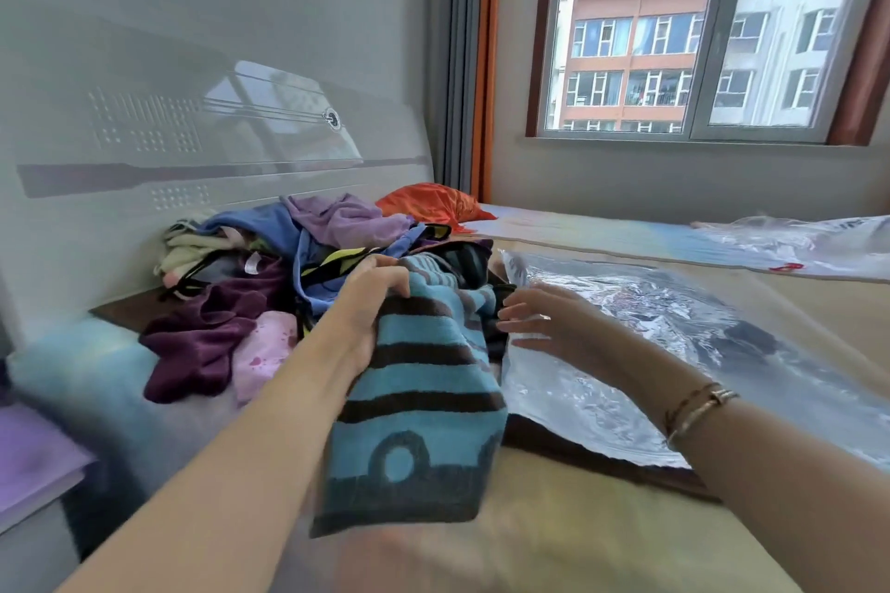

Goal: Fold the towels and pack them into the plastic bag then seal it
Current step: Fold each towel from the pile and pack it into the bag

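Observation:
My left hand [373,303] grips the top of a blue towel with dark brown stripes [419,404], which hangs down in front of me over the bed. My right hand [539,320] lies with fingers straight on the left edge of a clear plastic bag [650,352] that is spread flat on the bed to the right. Something dark shows through the bag. A brown towel edge [602,460] pokes out from under the bag's near side. Behind the striped towel lies a heap of unfolded towels [298,255] in purple, blue, lilac, pink and cream.
An orange cloth [433,205] lies by the curtain at the bed's head. A second clear bag [799,241] rests at the far right of the bed. The white headboard [192,135] stands left, a window [698,39] beyond. A lilac item [33,457] sits at my left.

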